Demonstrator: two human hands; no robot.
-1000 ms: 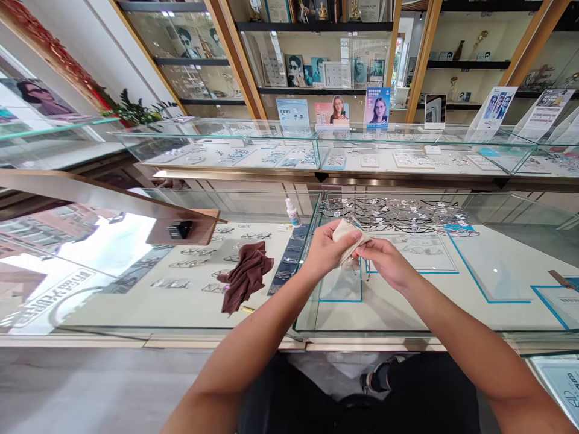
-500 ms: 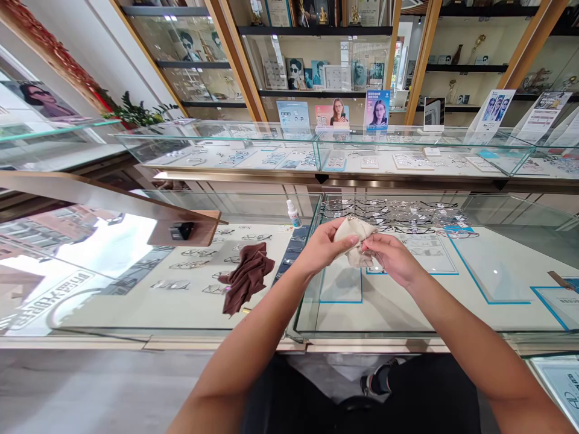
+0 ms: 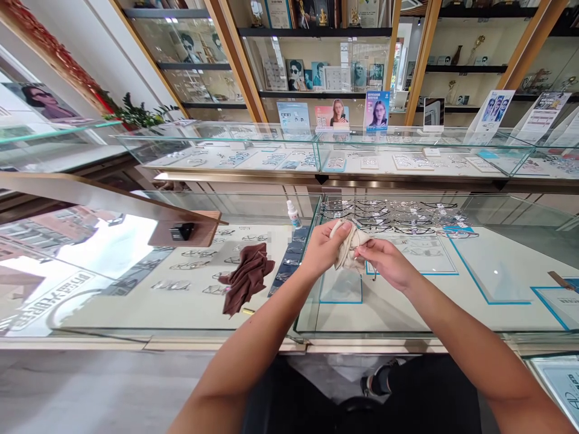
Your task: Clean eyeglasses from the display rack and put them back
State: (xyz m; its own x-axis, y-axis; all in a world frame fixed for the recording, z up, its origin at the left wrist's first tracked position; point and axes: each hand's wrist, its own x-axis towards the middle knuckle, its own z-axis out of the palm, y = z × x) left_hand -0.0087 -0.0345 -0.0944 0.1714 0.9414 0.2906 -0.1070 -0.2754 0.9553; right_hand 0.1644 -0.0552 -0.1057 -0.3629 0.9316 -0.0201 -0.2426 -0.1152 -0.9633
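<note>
My left hand [image 3: 324,248] is closed around a beige cleaning cloth [image 3: 346,248], thumb on top, above the glass counter [image 3: 407,307]. My right hand [image 3: 385,263] meets it from the right with fingers pinched on a thin pair of glasses [image 3: 370,269], most of which the cloth and fingers hide. Both hands hover over a blue-outlined white mat [image 3: 341,288] inside the case.
A brown cloth [image 3: 246,276] lies on the counter to the left. A small spray bottle [image 3: 293,213] stands behind it. Rows of glasses [image 3: 393,216] fill the case beyond my hands. A wooden shelf [image 3: 183,228] juts in at left. Display cases and posters line the back.
The cloth has bunched up tighter in my left hand, and both hands have shifted slightly while rubbing the glasses.
</note>
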